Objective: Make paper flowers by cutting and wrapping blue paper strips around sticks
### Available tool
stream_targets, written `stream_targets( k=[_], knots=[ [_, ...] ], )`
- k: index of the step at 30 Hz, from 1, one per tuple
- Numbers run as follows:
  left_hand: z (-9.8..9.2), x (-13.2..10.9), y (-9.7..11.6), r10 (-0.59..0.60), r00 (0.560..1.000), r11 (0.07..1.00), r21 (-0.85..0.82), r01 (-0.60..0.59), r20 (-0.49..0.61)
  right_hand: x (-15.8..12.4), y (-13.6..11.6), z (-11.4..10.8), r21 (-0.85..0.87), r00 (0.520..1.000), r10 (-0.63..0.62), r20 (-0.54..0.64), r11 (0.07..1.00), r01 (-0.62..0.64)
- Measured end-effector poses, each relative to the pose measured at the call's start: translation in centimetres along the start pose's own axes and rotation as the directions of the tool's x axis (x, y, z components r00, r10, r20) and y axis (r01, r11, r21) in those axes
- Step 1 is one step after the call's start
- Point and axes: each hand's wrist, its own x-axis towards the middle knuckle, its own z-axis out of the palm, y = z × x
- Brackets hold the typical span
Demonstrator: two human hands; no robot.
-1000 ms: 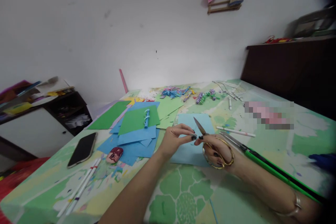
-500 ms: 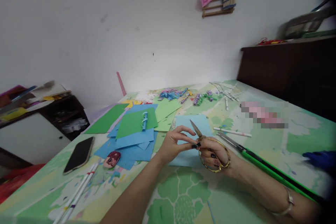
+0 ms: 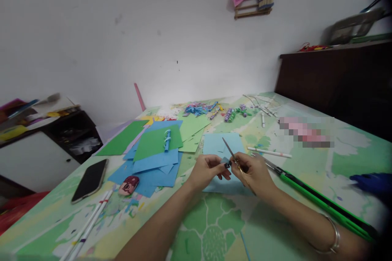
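With our left fingers (image 3: pixel 219 168) pinching a small bluish piece (image 3: pixel 225 160) and right fingers (image 3: pixel 245 160) holding scissors (image 3: pixel 229 148), well inside the surface's (image 3: pixel 171 212) left edge, we are ideally keeping the pinch clear of the cutting line.

Scissors (image 3: pixel 232 153) in right grip (image 3: pixel 255 173) above paper (image 3: pixel 211 142)

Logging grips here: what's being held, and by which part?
Right hand: scissors, by the handles. Left hand: small blue paper piece, pinched; exact spot unclear.
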Motion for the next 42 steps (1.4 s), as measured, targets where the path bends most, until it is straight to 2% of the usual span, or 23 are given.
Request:
stream_targets(
  k=[6, 11, 14, 17, 23, 31, 42],
  knots=[
    [-0.1, 0.0, -0.1, -0.006, 0.999, 1.000, -0.019, 0.007, 0.048, 0.0, 0.1, -0.2, -0.081, 0.997, -0.068, 0.030, 0.994, 0.071],
    [-0.1, 0.1, -0.2, 0.006, 1.000, 1.000, -0.005, -0.006, 0.029, 0.0, 0.1, -0.1, -0.061, 0.995, -0.092, 0.025, 0.994, 0.094],
    [-0.1, 0.1, 0.0, 0.027, 0.999, 1.000, 0.000, -0.027, -0.023, 0.0, 0.1, 0.1, -0.068, 0.997, -0.075, -0.010, 0.995, 0.074],
    [-0.1, 0.1, 0.2, 0.042, 0.994, 0.998, -0.039, -0.046, -0.100, 0.2, 0.0, -0.1, -0.066, 0.999, -0.006, -0.034, 0.998, 0.004],
    [0.0, -0.1, 0.7, 0.036, 0.976, 0.973, -0.215, -0.083, -0.213, 0.2, -0.9, -0.6, -0.131, 0.998, 0.042, 0.038, 0.991, -0.037],
    [0.6, -0.2, 0.7, 0.051, 0.978, 0.964, -0.248, -0.102, -0.203, -0.6, -1.3, 0.7, -0.260, 0.998, 0.005, 0.069, 0.966, 0.013],
    [0.8, -0.1, 0.0, 0.043, 0.982, 0.971, -0.223, -0.085, -0.185, -0.6, -0.7, 0.9, -0.357, 0.999, -0.004, 0.053, 0.934, 0.023]
  ],
)
